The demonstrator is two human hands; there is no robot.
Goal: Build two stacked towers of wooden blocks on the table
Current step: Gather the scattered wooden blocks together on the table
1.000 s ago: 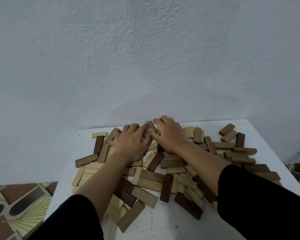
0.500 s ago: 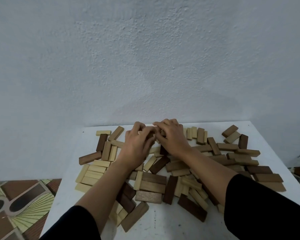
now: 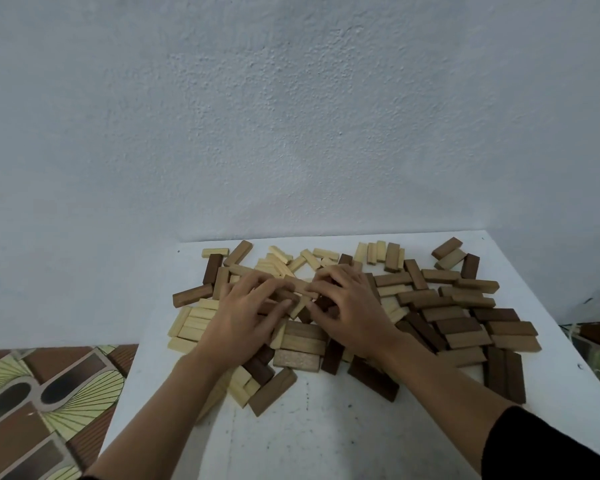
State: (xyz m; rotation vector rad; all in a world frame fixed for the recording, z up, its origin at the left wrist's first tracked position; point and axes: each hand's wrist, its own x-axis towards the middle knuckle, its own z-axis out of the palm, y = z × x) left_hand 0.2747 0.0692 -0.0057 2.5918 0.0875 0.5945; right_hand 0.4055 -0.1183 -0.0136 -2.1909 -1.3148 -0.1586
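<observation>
Several wooden blocks, pale, tan and dark brown, lie scattered flat over the white table (image 3: 326, 427). No tower stands anywhere. My left hand (image 3: 246, 317) and my right hand (image 3: 350, 303) meet over the middle of the heap, fingertips facing each other. The left hand's fingers and thumb curl round a brown block (image 3: 288, 296). The fingers of my right hand bend over a dark block (image 3: 323, 303) and pinch it. A tan block (image 3: 300, 285) lies between the two hands' fingertips. The blocks under both palms are hidden.
The table stands against a pale blue wall (image 3: 291, 133). A row of pale blocks (image 3: 191, 323) lies at the left, and dark blocks (image 3: 482, 327) crowd the right side. Bare table shows at the near edge. A patterned floor (image 3: 32, 410) lies lower left.
Both hands have drawn back from the far part of the heap toward me, and their fingers have closed on blocks in the middle. Pale blocks behind them are now uncovered.
</observation>
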